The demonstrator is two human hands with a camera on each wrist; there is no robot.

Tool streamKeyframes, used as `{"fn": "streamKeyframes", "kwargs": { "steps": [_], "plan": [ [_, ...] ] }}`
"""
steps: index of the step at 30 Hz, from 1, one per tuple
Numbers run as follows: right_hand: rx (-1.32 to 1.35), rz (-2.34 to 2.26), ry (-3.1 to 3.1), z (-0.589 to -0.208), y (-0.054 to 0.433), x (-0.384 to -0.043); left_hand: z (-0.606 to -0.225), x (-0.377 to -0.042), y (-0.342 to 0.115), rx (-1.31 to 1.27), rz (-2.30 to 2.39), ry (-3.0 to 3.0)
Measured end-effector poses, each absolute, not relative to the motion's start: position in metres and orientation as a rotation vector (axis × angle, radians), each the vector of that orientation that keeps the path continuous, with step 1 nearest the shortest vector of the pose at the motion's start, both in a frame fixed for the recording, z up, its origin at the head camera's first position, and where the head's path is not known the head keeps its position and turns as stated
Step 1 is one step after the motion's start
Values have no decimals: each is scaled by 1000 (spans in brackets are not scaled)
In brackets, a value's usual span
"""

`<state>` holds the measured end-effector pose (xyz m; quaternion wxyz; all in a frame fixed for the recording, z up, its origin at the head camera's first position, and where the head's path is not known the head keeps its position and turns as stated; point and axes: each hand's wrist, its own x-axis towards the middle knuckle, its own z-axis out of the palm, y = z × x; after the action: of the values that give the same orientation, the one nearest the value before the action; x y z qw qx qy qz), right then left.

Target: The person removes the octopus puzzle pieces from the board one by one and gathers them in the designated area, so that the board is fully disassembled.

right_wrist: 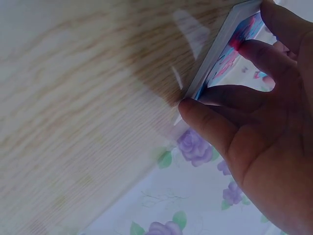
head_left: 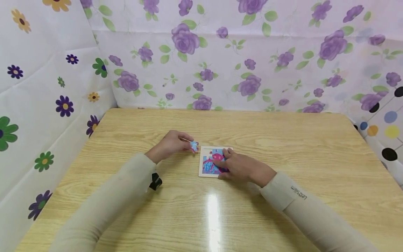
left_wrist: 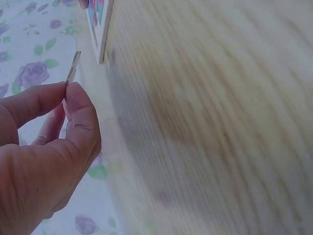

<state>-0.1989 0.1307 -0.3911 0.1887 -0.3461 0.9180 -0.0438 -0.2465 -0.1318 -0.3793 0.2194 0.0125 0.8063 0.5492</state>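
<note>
My left hand [head_left: 171, 144] pinches a small blue and pink jigsaw piece [head_left: 194, 146] between thumb and fingers, just left of a puzzle tray. In the left wrist view that piece [left_wrist: 74, 66] is seen edge-on, above the table and apart from the tray. The white-rimmed puzzle tray [head_left: 200, 170] lies flat, with a pink figure on blue inside; pale backing shows at its upper left. Gripping the tray across its right side is my right hand [head_left: 242, 166], which hides part of the picture. In the right wrist view, fingertips hold the rim [right_wrist: 201, 68] and one finger touches the picture.
The wooden table [head_left: 283, 140] reflects a bright streak of light near its front. Flowered cloth [head_left: 220, 63] hangs behind the table and on the left; dotted cloth [head_left: 390, 129] hangs on the right. A black device [head_left: 155, 181] sits at the left wrist.
</note>
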Motion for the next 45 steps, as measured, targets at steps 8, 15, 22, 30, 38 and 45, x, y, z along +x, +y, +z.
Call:
{"fn": "streamKeyframes", "kwargs": {
  "steps": [8, 15, 22, 30, 38, 45],
  "plan": [
    [-984, -106, 2596, -390, 129, -198, -382, -245, -147, 19, 1524, 2243],
    [-991, -103, 2600, -390, 131, -196, -382, -243, -157, -29, 1560, 2224],
    [-988, -129, 2598, -394, 133, -195, -382, -241, -166, -38, 1531, 2266],
    [-996, -134, 2592, -392, 134, -196, -378, -239, -174, -33, 1534, 2275],
    [-983, -139, 2586, -388, 136, -197, -379, -239, -184, -24, 1516, 2283],
    [-1005, -125, 2590, -391, 135, -197, -378, -237, -190, -52, 1510, 2290]
  ]
}}
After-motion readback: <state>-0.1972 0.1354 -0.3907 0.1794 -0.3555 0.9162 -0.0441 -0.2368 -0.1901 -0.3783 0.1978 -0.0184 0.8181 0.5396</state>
